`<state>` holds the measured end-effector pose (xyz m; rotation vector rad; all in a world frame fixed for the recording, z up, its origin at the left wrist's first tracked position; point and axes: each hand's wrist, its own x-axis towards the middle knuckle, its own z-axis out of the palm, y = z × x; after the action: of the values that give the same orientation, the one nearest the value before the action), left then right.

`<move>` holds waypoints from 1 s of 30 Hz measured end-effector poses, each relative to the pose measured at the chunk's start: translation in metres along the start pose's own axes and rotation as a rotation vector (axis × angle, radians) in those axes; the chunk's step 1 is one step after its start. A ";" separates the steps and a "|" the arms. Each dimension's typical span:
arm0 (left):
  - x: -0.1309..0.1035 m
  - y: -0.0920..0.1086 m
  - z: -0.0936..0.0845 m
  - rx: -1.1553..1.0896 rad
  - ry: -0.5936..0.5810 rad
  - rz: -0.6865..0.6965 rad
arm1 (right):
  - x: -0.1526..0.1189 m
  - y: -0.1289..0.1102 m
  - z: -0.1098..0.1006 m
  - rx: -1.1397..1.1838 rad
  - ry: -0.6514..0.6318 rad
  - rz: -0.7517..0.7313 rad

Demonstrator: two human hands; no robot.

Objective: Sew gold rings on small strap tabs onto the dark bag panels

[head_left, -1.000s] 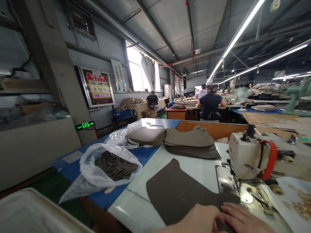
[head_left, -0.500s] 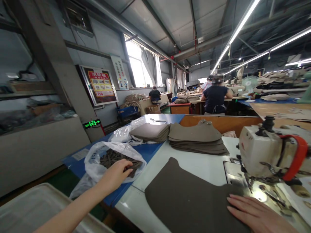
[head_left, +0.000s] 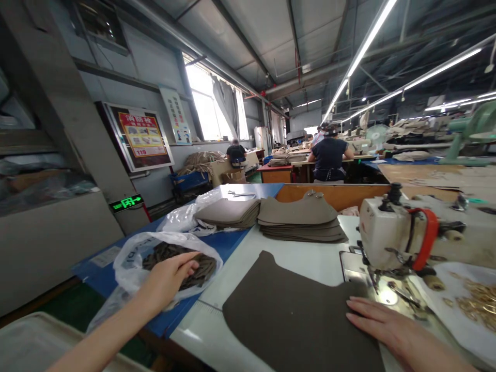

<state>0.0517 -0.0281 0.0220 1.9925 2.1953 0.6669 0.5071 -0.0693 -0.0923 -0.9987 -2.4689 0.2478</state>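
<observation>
My left hand [head_left: 167, 279] is over an open white plastic bag [head_left: 129, 263] full of short dark fabric strips [head_left: 203, 271]. Its fingers are curled together at the strips, and whatever is between them is hidden. On the pale tabletop in front of me lies a dark grey-brown cut panel [head_left: 287, 315] with a curved outline. My right hand [head_left: 387, 325] rests flat on the panel's right side, fingers stretched out. Just beyond that hand stands a white sewing machine [head_left: 377, 227] with a red guard; its lit needle area is beside the panel's edge.
Two stacks of similar panels, a left stack [head_left: 228, 212] and a right stack [head_left: 298, 217], lie at the table's back. A white tray of gold metal pieces [head_left: 478, 302] is at right. A pale bin [head_left: 39, 341] stands lower left. A co-worker [head_left: 329, 157] sits farther back.
The view has turned to the right, bringing the tray of gold pieces into sight. My left hand has shifted slightly at the bag, with its fingers drawn closer together. My right hand stays on the panel.
</observation>
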 end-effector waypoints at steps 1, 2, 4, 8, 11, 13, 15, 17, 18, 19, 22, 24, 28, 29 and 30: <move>-0.007 0.009 0.004 -0.058 -0.023 0.014 | 0.001 -0.002 -0.001 0.005 -0.009 0.014; -0.016 0.020 0.011 -0.128 -0.078 0.030 | 0.001 -0.006 -0.002 0.012 -0.014 0.030; -0.034 0.047 0.033 -0.291 -0.257 0.053 | 0.004 -0.022 -0.005 0.042 0.006 0.065; -0.064 0.110 0.098 -0.575 -0.700 0.112 | 0.017 -0.068 -0.007 0.254 0.112 0.261; -0.074 0.155 0.139 -0.756 -0.887 0.199 | 0.023 -0.085 -0.002 0.507 0.157 0.423; -0.074 0.178 0.156 -0.851 -0.953 0.227 | 0.019 -0.081 0.000 0.674 0.283 0.545; -0.071 0.195 0.167 -0.911 -0.998 0.232 | 0.010 -0.071 0.001 0.803 0.409 0.651; -0.066 0.206 0.174 -0.937 -1.024 0.237 | 0.001 -0.062 0.000 0.841 0.498 0.719; -0.063 0.211 0.177 -0.925 -1.034 0.243 | -0.003 -0.058 0.000 0.832 0.530 0.740; -0.061 0.215 0.179 -0.900 -1.044 0.251 | -0.006 -0.055 -0.001 0.818 0.558 0.754; -0.054 0.225 0.181 -0.756 -1.040 0.327 | -0.009 -0.051 -0.001 0.797 0.588 0.780; -0.047 0.228 0.179 -0.664 -0.947 0.431 | -0.012 -0.050 -0.004 0.700 0.557 0.760; -0.030 0.227 0.185 -0.627 -0.805 0.464 | -0.032 -0.039 -0.032 0.296 0.518 0.638; -0.027 0.225 0.189 -0.640 -0.806 0.432 | -0.039 -0.033 -0.043 0.218 0.516 0.633; -0.025 0.224 0.193 -0.653 -0.810 0.405 | -0.046 -0.026 -0.054 0.129 0.511 0.646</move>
<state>0.3312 0.0064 -0.0705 1.8586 0.9713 0.4090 0.5460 -0.1198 -0.0528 -1.5517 -1.6083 0.3025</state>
